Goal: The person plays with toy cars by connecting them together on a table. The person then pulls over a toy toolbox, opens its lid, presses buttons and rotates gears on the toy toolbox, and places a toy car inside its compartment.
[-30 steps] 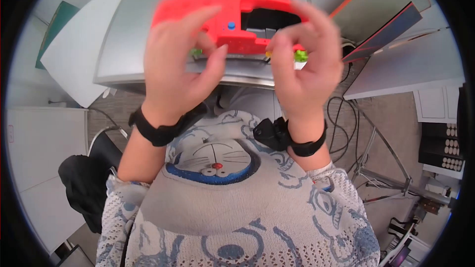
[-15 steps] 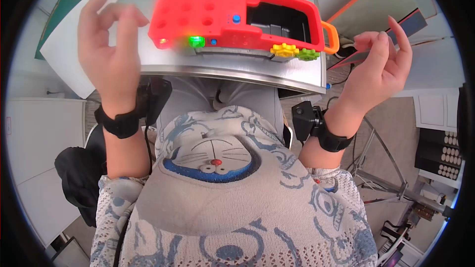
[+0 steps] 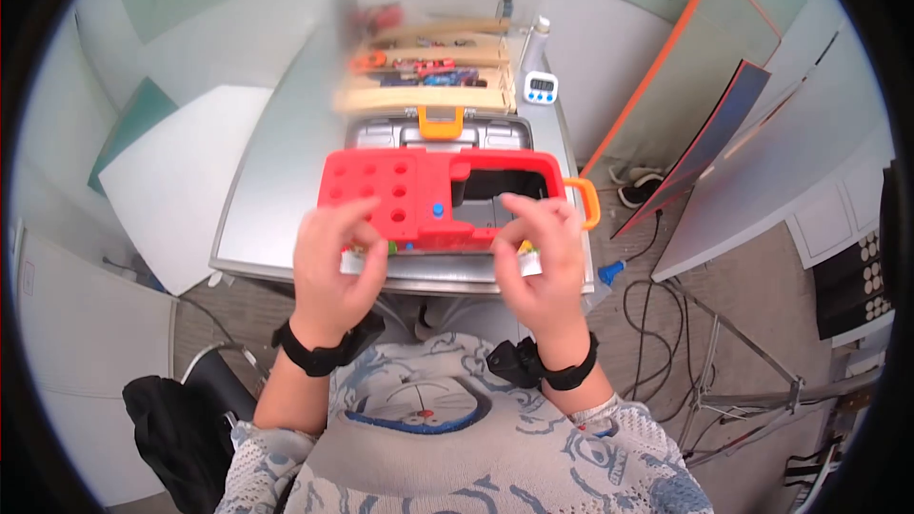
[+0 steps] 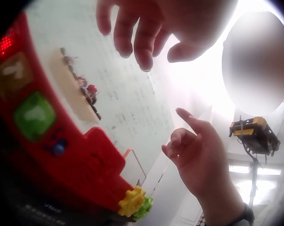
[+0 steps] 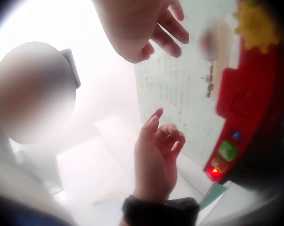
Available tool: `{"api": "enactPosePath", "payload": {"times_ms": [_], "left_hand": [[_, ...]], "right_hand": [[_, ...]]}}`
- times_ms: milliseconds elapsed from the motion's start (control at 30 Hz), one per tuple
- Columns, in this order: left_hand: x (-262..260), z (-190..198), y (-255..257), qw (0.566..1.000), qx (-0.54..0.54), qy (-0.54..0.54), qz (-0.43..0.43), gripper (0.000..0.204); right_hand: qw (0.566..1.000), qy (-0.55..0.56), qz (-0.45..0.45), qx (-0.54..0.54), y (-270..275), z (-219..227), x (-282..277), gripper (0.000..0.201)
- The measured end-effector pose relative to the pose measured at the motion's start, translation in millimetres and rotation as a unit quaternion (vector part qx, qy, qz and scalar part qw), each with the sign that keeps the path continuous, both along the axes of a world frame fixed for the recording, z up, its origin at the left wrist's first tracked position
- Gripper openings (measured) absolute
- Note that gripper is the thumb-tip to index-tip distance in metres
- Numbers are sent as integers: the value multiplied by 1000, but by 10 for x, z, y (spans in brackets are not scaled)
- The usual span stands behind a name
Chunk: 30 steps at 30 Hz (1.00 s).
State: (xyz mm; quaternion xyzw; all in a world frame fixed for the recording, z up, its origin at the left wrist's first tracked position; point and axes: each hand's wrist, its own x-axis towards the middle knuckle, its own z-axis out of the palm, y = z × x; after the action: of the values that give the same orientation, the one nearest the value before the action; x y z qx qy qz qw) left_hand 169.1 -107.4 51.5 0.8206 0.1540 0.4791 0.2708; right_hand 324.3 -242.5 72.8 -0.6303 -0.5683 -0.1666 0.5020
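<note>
A red toy toolbox sits on the table, with round holes in its left part and a dark open bin on its right. My left hand hovers in front of its left half, fingers loosely bent, holding nothing. Opposite it, my right hand is raised before the bin with relaxed, bent fingers and is also bare. On the box's front, the left wrist view shows a green button, a yellow gear and a green gear. A red light glows at one end.
Behind the box are a grey case with an orange latch and a wooden rack of small toys. A white timer and a white bottle stand back right. An orange handle juts from the box's right end.
My hands swung wide apart to both sides of the toolbox, then came back inward in front of it. The head view has tilted up, bringing the rack into sight.
</note>
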Motion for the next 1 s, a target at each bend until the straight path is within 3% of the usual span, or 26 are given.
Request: {"api": "enactPosePath", "payload": {"times_ms": [33,67,133,167,233,267,333,400,467,500,567,667,733,767,800,867,933,1000], "left_hand": [[-9,-36,14,998,46,35,11,37],[-39,-158,47,998,1,67,2,37],[-131,-234,138,993,39,110,12,37],[-151,-222,170,993,46,105,11,37],[-229,-156,157,995,-94,5,44,36],[-247,-69,174,997,-68,-22,34,35],[-265,17,173,998,-37,-39,31,36],[-197,-19,100,997,-73,-33,21,36],[-98,-146,-8,995,-98,12,10,38],[-40,-190,-82,997,-61,33,-25,39],[44,-136,-158,997,-19,53,-61,39],[85,10,-194,994,29,50,-96,42],[90,23,-160,989,-130,-14,-75,44],[70,9,-106,996,-77,5,-50,45],[32,-20,-63,996,-75,3,-50,45],[-54,-106,15,996,-78,27,37,46],[-154,-91,139,992,-111,-5,58,46],[-273,57,206,978,-165,-32,122,42]], "right_hand": [[999,-3,-23,-29,8,-112,36,35],[997,-5,-47,-58,9,-221,81,36],[994,8,-86,-61,-80,-237,191,37],[994,9,-109,-28,-117,-189,267,37],[988,8,-149,29,-194,-71,343,37],[988,9,-151,28,-213,-51,330,37],[984,83,-133,84,-209,-16,313,37],[988,66,-112,81,-158,-67,219,37],[996,34,-61,-58,-74,-84,47,41],[996,34,-62,-56,-36,-88,-22,41],[996,-36,60,-63,8,-77,-126,47],[997,-48,63,-10,-1,108,-113,50],[997,-47,53,-1,-33,114,-42,50],[999,-30,12,-20,-53,70,13,51],[999,-12,-28,-38,-75,24,76,51],[997,0,-63,-48,-183,-46,257,52],[980,117,-159,-19,-310,-85,413,53],[975,140,-175,11,-369,-11,472,53]]}}
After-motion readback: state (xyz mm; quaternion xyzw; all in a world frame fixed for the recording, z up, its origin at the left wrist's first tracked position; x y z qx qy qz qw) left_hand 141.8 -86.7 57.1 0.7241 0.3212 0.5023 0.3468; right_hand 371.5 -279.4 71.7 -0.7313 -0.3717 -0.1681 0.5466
